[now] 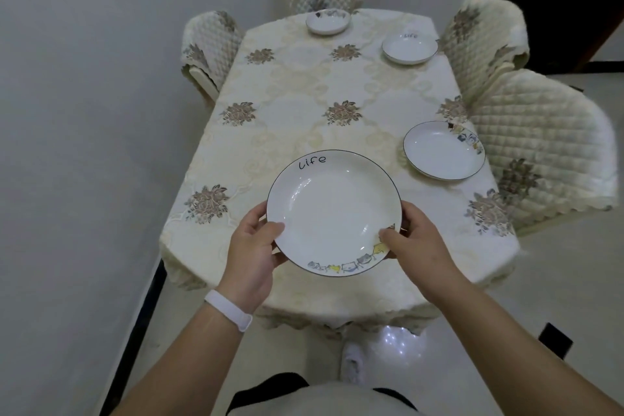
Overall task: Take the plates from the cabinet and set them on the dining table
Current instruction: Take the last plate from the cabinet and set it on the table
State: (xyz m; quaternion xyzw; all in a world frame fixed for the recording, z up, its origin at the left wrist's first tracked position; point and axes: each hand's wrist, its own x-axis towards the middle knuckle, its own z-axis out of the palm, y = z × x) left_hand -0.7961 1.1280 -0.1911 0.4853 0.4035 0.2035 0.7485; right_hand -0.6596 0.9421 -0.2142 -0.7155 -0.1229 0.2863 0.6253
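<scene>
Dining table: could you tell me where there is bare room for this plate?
Free: the left side, between left chair and held plate, and the centre. Crowded: the right edge, holding the near right plate and far right plate. The end plate fills the head.

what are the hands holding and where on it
A white plate, held by its rim: left hand on the left edge, right hand on the right edge.
</scene>
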